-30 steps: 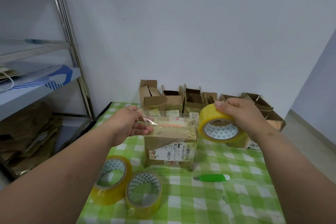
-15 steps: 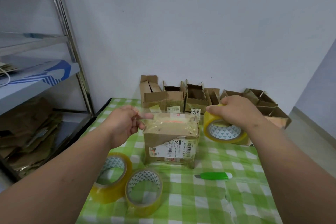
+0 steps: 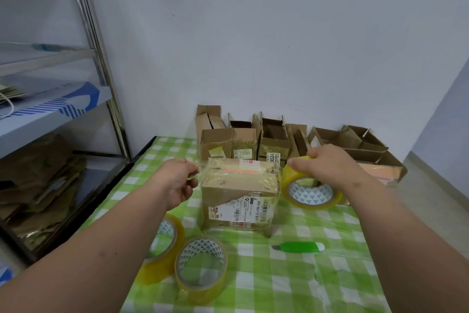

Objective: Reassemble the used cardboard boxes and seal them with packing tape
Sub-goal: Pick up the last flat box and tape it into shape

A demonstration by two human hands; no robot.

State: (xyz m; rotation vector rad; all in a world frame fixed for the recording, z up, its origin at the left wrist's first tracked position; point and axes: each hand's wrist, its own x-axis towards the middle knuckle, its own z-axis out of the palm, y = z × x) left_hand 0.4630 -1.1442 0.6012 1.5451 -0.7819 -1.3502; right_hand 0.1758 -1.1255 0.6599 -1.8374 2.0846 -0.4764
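A closed cardboard box [image 3: 238, 201] with a white shipping label stands in the middle of the green checked table [image 3: 279, 277]. Clear tape stretches across its top. My left hand [image 3: 177, 183] pinches the free tape end at the box's upper left corner. My right hand [image 3: 327, 165] grips a yellowish tape roll [image 3: 311, 190] just right of the box, low over the table.
Two more tape roll stand at front left, one [image 3: 201, 269] beside the other [image 3: 162, 244]. A green utility knife [image 3: 299, 247] lies in front of the box. Several open cardboard boxes [image 3: 274, 142] line the wall. A metal shelf [image 3: 50, 114] with flattened cardboard stands left.
My right hand has lowered the tape roll from box-top height down to the box's right side, drawing the tape over the top. My left hand keeps its pinch at the left corner.
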